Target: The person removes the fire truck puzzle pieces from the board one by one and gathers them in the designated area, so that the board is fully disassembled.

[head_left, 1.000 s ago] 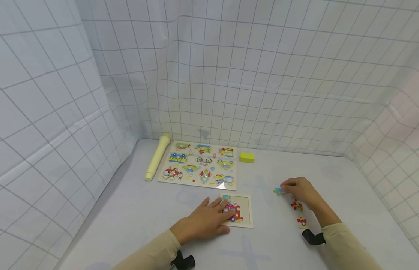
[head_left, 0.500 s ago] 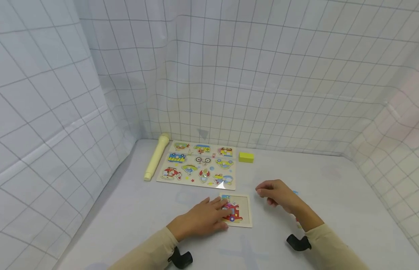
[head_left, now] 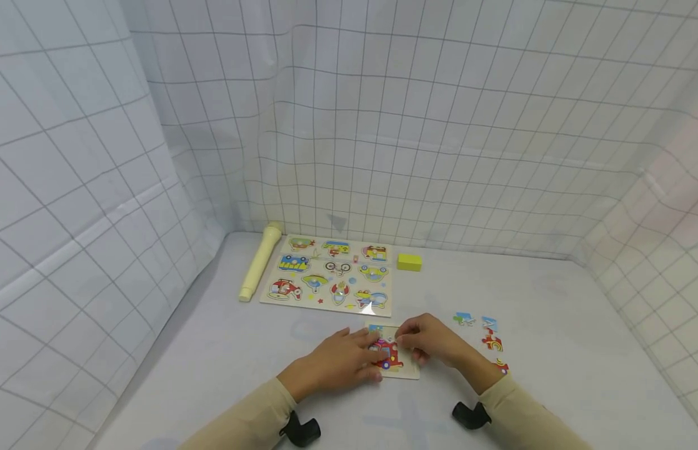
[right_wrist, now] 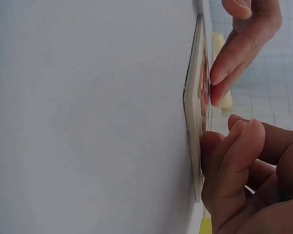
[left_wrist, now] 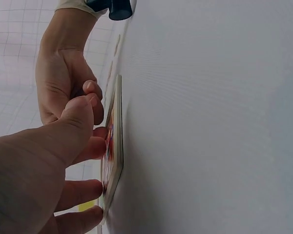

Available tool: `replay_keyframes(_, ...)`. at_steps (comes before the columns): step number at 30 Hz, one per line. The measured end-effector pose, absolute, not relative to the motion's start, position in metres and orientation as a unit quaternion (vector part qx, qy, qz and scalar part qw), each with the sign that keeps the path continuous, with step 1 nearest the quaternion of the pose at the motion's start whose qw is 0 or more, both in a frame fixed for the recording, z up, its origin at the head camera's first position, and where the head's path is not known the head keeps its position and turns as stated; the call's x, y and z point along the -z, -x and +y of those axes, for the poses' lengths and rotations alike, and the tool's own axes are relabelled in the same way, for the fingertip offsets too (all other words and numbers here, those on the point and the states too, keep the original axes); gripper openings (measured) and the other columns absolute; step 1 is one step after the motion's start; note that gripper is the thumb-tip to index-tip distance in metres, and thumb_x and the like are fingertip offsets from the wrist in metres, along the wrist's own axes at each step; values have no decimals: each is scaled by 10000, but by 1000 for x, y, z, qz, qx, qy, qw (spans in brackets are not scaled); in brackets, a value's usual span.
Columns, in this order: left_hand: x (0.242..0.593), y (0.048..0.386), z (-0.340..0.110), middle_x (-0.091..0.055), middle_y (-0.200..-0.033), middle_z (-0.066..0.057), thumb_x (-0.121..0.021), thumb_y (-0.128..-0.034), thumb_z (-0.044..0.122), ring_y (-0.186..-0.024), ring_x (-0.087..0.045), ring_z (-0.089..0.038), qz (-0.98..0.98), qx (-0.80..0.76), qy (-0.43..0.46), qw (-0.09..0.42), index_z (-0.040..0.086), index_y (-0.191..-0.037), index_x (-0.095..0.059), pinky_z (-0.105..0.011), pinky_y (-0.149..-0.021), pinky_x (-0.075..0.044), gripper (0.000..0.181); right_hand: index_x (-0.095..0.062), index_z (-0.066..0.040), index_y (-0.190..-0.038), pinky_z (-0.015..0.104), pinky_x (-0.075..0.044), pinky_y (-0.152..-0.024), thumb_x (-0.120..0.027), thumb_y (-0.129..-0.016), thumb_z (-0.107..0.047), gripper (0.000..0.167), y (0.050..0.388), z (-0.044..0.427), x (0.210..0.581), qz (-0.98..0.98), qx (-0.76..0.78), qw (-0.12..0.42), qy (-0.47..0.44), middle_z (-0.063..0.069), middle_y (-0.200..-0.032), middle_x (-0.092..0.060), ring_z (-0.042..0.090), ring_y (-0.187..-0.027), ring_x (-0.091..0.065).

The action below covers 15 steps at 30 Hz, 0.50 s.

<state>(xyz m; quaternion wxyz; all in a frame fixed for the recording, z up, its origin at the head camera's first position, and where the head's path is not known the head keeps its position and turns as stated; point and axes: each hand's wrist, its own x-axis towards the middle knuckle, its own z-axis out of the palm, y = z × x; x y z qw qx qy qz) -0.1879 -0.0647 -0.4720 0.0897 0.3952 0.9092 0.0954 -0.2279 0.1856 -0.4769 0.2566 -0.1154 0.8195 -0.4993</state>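
My left hand (head_left: 340, 365) lies with its fingers spread over the left side of a small wooden jigsaw tray (head_left: 407, 370), fingertips touching a partly assembled picture of a red vehicle (head_left: 391, 357). Over the tray's right part is my right hand (head_left: 435, 342), thumb and index finger together, pinching a small puzzle piece that the fingers hide. The left wrist view shows the tray's edge (left_wrist: 118, 131) beneath my left fingers (left_wrist: 80, 192). In the right wrist view, curled fingers of my right hand (right_wrist: 234, 156) are at the tray's surface. Loose jigsaw pieces (head_left: 492, 342) lie to the right.
Behind the tray lies a larger peg puzzle board (head_left: 349, 281) with vehicle pictures. A pale yellow stick-like object (head_left: 261, 262) lies along its left side, and a yellow block (head_left: 409, 262) stands at its right. Gridded white cloth (head_left: 393, 125) encloses the table.
My right hand has moved left from the loose pieces to the jigsaw tray, uncovering several pieces on the table. My left hand has stayed on the tray.
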Motion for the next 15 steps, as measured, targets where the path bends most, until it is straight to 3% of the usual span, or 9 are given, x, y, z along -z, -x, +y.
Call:
replay_keyframes(5, 472, 186, -64, -455, -1581, -10, -496, -1004, 602, -1485, -392, -279, 908, -76, -399, 100, 377, -1444, -584, -593, -1136, -375, 502, -729, -51, -981, 228, -467, -482, -672, -949, -113, 90, 223, 179, 475, 836, 476, 245, 122, 22, -683, -607, 101, -495, -521)
replay_keyframes(15, 472, 185, -64, -417, -1605, -23, -498, -1002, 602, -1504, -351, -304, 908, -76, -397, 113, 390, -1459, -563, -635, -1133, -353, 508, -686, -42, -955, 231, -491, -498, -670, -953, -87, 48, 222, 175, 475, 840, 472, 241, 115, 36, -738, -610, 114, -541, -549)
